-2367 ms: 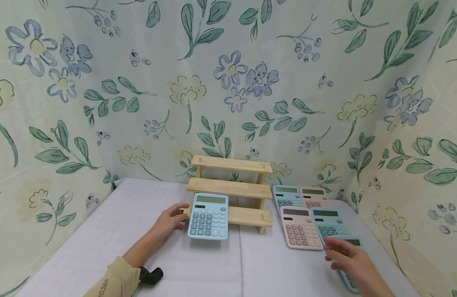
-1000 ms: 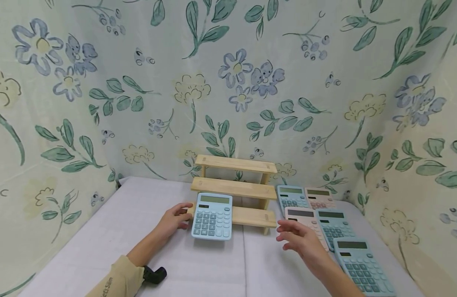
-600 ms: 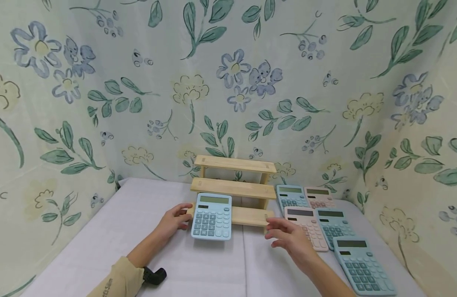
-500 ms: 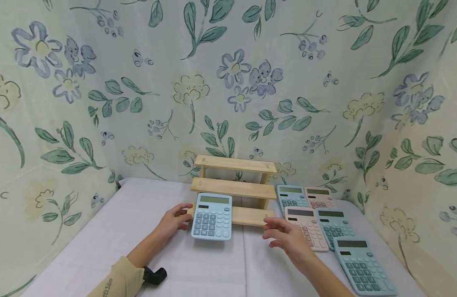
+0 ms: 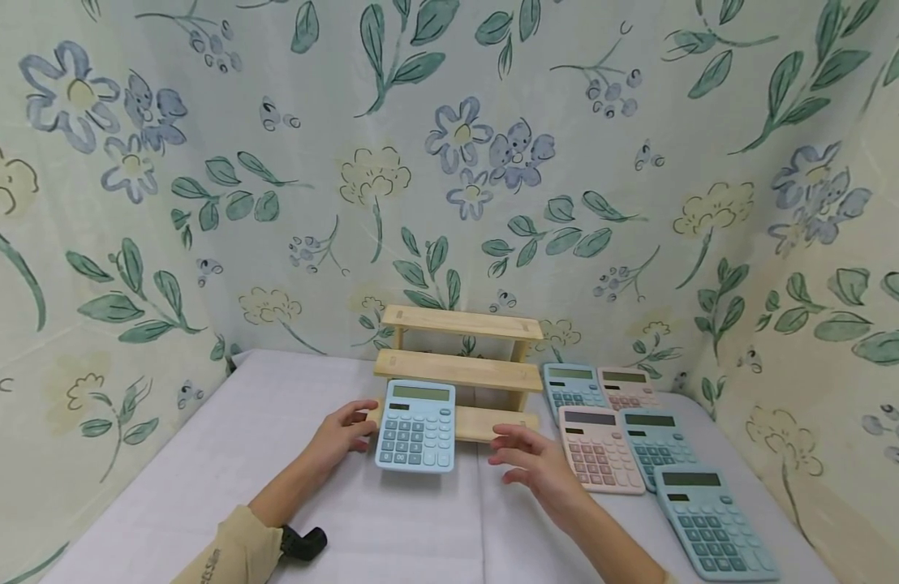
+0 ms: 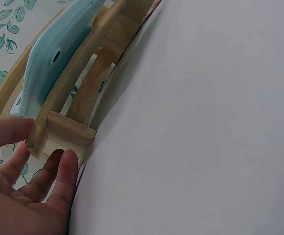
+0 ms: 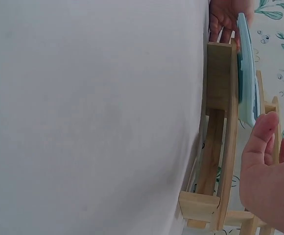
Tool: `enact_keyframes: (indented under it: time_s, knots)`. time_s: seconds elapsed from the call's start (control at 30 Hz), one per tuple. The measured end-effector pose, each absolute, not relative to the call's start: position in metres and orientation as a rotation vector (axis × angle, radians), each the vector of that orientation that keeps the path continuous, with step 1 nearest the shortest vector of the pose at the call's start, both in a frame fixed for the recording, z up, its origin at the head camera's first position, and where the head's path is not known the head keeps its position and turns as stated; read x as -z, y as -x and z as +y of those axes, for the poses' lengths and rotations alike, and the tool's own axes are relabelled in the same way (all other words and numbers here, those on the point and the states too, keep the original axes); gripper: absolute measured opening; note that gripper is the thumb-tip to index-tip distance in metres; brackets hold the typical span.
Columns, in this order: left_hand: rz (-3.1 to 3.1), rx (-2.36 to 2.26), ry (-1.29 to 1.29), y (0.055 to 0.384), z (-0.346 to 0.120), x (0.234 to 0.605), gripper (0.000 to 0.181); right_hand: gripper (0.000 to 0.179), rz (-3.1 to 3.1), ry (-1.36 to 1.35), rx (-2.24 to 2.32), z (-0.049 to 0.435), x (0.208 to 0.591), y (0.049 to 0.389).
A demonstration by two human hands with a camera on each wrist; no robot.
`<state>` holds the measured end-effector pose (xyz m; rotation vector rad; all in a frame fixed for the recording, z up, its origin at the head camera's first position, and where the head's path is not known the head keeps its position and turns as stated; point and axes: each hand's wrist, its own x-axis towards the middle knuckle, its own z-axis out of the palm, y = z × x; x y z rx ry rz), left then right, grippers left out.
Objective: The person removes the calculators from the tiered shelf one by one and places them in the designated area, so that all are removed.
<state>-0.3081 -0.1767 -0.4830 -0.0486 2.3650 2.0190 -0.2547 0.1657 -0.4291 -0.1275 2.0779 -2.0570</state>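
Observation:
A light blue calculator [image 5: 416, 427] leans back on the lowest step of a three-tier wooden display stand [image 5: 486, 423], near its left end. My left hand [image 5: 337, 436] holds the left end of that step; in the left wrist view its fingers [image 6: 66, 171] bend around the wooden end beside the calculator's edge. My right hand [image 5: 533, 462] hovers in front of the step's right part, fingers loosely bent and holding nothing. In the right wrist view, its fingertips [image 7: 268, 120] overlap the calculator's [image 7: 247, 68] near edge.
To the right of the stand lie several calculators: a pink one [image 5: 601, 451], a blue one [image 5: 715, 519] nearest the front, and others behind. A white cloth [image 5: 274, 389] covers the table. Flowered fabric [image 5: 449, 162] hangs behind and at both sides.
My right hand has moved left from over the calculators at the right to the front of the stand's lowest step, uncovering them. My left hand and the calculator on the step stay put.

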Motion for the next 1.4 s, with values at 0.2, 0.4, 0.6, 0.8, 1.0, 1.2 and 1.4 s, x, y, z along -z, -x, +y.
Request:
enact_keyframes:
  time_s: [0.2,0.4,0.6,0.8,1.0,1.2,1.4]
  knots:
    - [2.366,-2.021,0.036,0.308,-0.177,0.484,0.045,0.049,2.038,0.185,2.064,0.154,0.436,0.259]
    - [2.362,-2.012,0.057,0.309,-0.178,0.486,0.044,0.049,2.031,0.195,2.075,0.142,0.441,0.262]
    - [2.366,-2.013,0.063,0.311,-0.178,0.488,0.043,0.049,2.058,0.193,2.051,0.133,0.443,0.265]
    - [2.371,-2.013,0.057,0.312,-0.179,0.490,0.042,0.048,2.079,0.197,2.022,0.127,0.443,0.267]
    - [2.367,-2.013,0.060,0.312,-0.178,0.489,0.043,0.050,2.064,0.195,2.014,0.122,0.442,0.265]
    - [2.383,-2.002,0.056,0.311,-0.179,0.489,0.042,0.053,2.043,0.207,1.988,0.118,0.442,0.265]
    - [2.371,-2.017,0.044,0.312,-0.178,0.489,0.043,0.054,2.017,0.217,1.990,0.114,0.441,0.265]
